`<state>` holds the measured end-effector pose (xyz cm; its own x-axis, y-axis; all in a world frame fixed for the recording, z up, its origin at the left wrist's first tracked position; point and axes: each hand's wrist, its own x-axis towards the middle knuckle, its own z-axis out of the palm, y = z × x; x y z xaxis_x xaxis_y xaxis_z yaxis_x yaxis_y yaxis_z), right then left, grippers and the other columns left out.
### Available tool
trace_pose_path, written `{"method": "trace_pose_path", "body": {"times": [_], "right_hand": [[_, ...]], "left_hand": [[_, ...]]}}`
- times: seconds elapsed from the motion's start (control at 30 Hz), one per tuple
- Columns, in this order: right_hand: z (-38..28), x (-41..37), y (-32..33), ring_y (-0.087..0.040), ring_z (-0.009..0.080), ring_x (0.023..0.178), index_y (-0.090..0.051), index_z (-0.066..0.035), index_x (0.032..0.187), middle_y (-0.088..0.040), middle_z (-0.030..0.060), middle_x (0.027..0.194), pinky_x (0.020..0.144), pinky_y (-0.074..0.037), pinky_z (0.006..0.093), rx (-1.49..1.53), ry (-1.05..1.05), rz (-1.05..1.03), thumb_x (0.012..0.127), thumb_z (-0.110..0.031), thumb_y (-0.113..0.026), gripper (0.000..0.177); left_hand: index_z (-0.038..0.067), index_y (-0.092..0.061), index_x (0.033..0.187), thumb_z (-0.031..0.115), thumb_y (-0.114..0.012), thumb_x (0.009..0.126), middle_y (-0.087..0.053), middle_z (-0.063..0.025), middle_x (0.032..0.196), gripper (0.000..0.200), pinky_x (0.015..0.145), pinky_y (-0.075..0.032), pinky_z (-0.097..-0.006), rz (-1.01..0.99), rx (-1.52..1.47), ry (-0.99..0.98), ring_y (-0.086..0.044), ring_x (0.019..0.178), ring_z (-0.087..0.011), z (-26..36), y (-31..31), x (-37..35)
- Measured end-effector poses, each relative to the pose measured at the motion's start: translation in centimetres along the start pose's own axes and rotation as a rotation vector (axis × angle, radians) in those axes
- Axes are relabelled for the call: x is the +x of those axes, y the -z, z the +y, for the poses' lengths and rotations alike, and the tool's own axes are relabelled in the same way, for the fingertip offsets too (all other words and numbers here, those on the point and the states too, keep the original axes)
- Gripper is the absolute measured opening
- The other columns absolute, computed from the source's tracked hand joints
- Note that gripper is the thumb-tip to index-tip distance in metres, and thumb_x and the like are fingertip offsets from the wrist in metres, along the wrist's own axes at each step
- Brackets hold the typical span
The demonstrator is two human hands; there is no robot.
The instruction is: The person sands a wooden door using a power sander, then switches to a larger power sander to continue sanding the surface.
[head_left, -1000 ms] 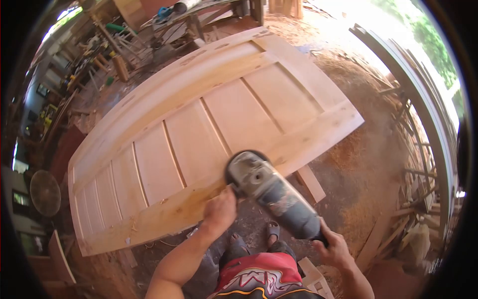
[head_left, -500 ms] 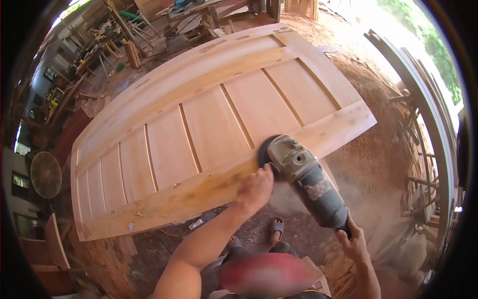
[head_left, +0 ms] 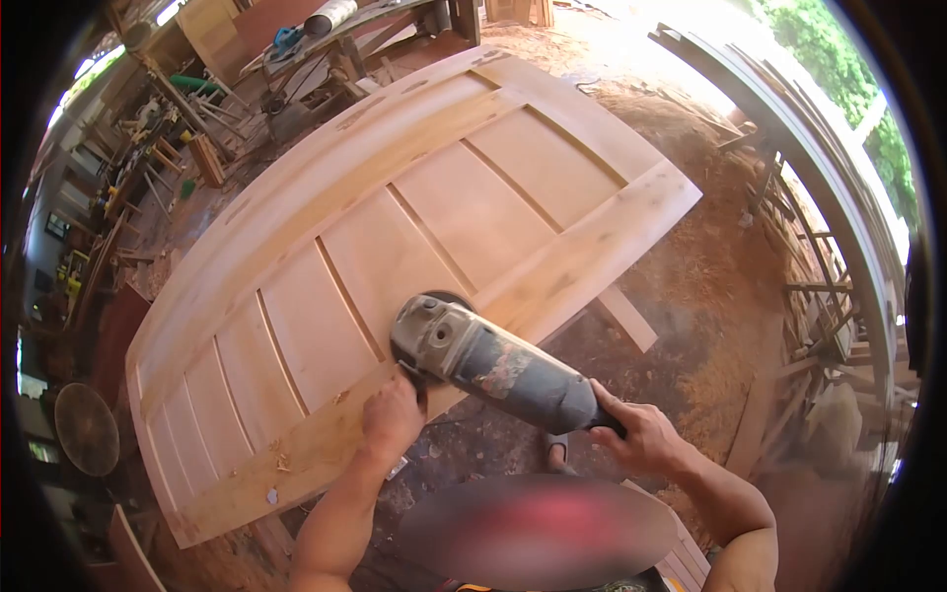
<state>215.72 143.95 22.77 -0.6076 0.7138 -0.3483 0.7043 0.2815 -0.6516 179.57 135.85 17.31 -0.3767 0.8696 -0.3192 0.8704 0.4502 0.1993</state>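
A large angle grinder (head_left: pixel 518 373) lies across the near rail of a pale wooden panelled door (head_left: pixel 503 192). Its round disc shows only at the edge, against the wood; the grinder's head covers the rest. My left hand (head_left: pixel 393 414) is closed around the side handle by the head, which is mostly hidden by the fingers. At the tail end, my right hand (head_left: pixel 639 434) wraps round the black rear handle. Long grooves divide the door's face into several flat panels.
A workbench (head_left: pixel 345 35) with tools stands at the back. Long timbers (head_left: pixel 779 118) lean on a rack at the right. A round fan (head_left: pixel 87 429) is at the left. Sawdust (head_left: pixel 730 326) covers the floor, and a board (head_left: pixel 628 318) juts out beneath the door.
The grinder has moved left along the near rail and turned to lie flatter across the view, both hands going with it. The view has shifted too. Less dust hangs in the air.
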Motion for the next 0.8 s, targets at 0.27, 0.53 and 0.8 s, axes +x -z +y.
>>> {"method": "trace_pose_path", "body": {"times": [0.27, 0.53, 0.8], "right_hand": [[8.7, -2.4, 8.8, -0.062, 0.0435, 0.123, -0.039, -0.011, 0.157, -0.064, 0.0326, 0.124, 0.102, -0.048, 0.0402, 0.141, -0.220, 0.292, 0.093, -0.028, -0.066, 0.072], [20.0, 0.0, 17.0, -0.056, 0.0363, 0.135, -0.041, -0.011, 0.156, -0.060, 0.0289, 0.138, 0.110, -0.042, 0.0385, 0.203, -0.255, 0.618, 0.096, -0.030, -0.061, 0.066], [24.3, -0.3, 21.0, -0.056, 0.0330, 0.135, -0.039, -0.013, 0.157, -0.060, 0.0279, 0.139, 0.111, -0.041, 0.0365, 0.301, -0.359, 0.673, 0.097, -0.030, -0.062, 0.067]], "left_hand": [[-0.005, -0.057, 0.115, 0.014, -0.054, 0.095, -0.073, -0.0277, 0.096, 0.027, 0.086, -0.059, -0.0517, 0.012, 0.028, -0.362, -0.073, 0.092, -0.0434, 18.5, 0.7, 12.8], [-0.001, -0.057, 0.120, 0.026, -0.063, 0.094, -0.072, -0.0252, 0.113, 0.038, 0.094, -0.056, -0.0497, 0.011, 0.133, -0.580, -0.070, 0.108, -0.0402, 39.1, 0.9, 26.3], [0.002, -0.057, 0.122, 0.030, -0.068, 0.093, -0.072, -0.0253, 0.110, 0.042, 0.095, -0.055, -0.0504, 0.020, 0.160, -0.688, -0.068, 0.109, -0.0419, 48.5, 0.0, 30.4]]}}
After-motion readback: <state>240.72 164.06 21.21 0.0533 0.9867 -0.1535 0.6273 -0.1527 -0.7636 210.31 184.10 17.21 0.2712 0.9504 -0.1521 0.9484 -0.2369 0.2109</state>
